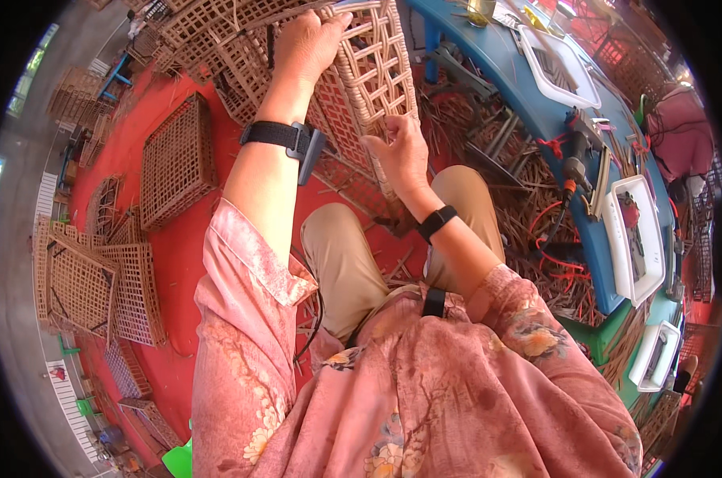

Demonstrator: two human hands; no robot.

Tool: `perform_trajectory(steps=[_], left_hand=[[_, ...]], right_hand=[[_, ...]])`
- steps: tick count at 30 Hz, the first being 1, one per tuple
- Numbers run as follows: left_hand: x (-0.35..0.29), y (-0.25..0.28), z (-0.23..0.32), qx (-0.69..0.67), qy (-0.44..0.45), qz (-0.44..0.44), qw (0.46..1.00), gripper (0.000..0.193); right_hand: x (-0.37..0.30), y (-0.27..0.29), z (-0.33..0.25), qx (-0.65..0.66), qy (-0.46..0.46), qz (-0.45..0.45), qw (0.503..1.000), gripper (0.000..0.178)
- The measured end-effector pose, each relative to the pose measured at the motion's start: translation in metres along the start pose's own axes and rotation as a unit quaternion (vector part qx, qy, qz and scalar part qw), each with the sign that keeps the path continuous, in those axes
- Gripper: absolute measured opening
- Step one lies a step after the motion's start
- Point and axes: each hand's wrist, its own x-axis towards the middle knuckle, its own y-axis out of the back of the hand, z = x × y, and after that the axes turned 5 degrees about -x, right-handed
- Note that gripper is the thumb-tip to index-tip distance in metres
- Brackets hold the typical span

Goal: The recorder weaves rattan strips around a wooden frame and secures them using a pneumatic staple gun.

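A large woven rattan basket (377, 68) stands tilted in front of my knees, its open lattice wall bound with thick wrapped cane along the edges. My left hand (307, 46) grips the basket's upper edge, with the thumb pointing right across the weave. Lower down, my right hand (401, 155) pinches the right-hand part of the same lattice near its corner; its fingertips are partly hidden by the cane. The basket's far side runs out of view at the top.
A blue table (496, 72) curves along the right, carrying white trays (636, 239) and a power drill (576, 159). Cane scraps (528, 215) litter the floor beneath. Several woven panels (178, 163) stand on the red floor at left.
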Motion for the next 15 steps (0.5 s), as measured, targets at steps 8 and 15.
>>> perform_trajectory(steps=[8, 15], left_hand=[[-0.004, 0.035, -0.021, -0.099, 0.045, 0.033, 0.993, 0.054], [-0.01, 0.086, -0.025, -0.116, 0.146, 0.085, 0.979, 0.048]], right_hand=[[0.009, -0.041, -0.017, -0.014, 0.07, 0.033, 0.997, 0.042], [0.005, -0.061, -0.032, 0.0, 0.154, 0.044, 0.987, 0.038]])
